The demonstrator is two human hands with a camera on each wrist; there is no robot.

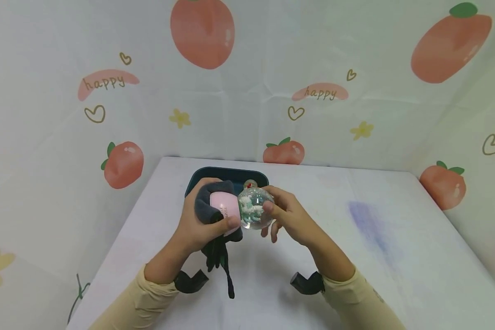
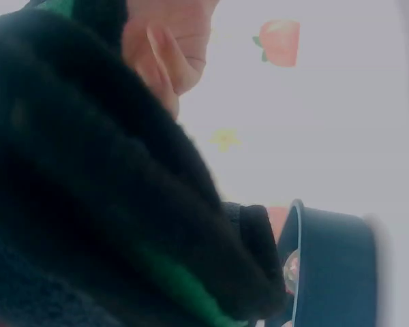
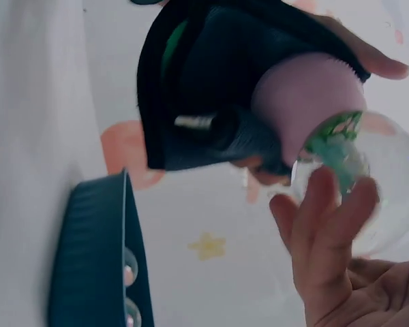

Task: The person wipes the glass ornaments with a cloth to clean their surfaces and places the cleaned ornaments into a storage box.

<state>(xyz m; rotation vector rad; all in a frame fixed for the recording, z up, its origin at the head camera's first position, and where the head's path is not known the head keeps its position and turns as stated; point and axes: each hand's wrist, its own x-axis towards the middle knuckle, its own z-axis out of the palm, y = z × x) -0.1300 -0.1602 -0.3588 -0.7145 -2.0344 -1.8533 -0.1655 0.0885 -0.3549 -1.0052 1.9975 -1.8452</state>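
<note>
A snow globe (image 1: 253, 208) with a pink base and a clear dome lies on its side between the two hands, white and green figures inside. Dark blue soft cloth (image 1: 207, 211) with black trim and hanging straps wraps part of the base. My left hand (image 1: 195, 224) grips the base through this cloth, its thumb on the pink front. Across the dome, my right hand (image 1: 290, 213) holds the glass between thumb and fingers. Cloth fills much of the left wrist view. In the right wrist view, the right fingers (image 3: 317, 214) overlap the dome.
Behind the hands, a dark teal tray (image 1: 227, 172) stands on the white table (image 1: 330, 192). In it sits a small clear globe (image 1: 250, 184) with red inside. A printed backdrop (image 1: 247, 105) hangs behind the table. Black wrist mounts (image 1: 190, 281) stick out at both cuffs.
</note>
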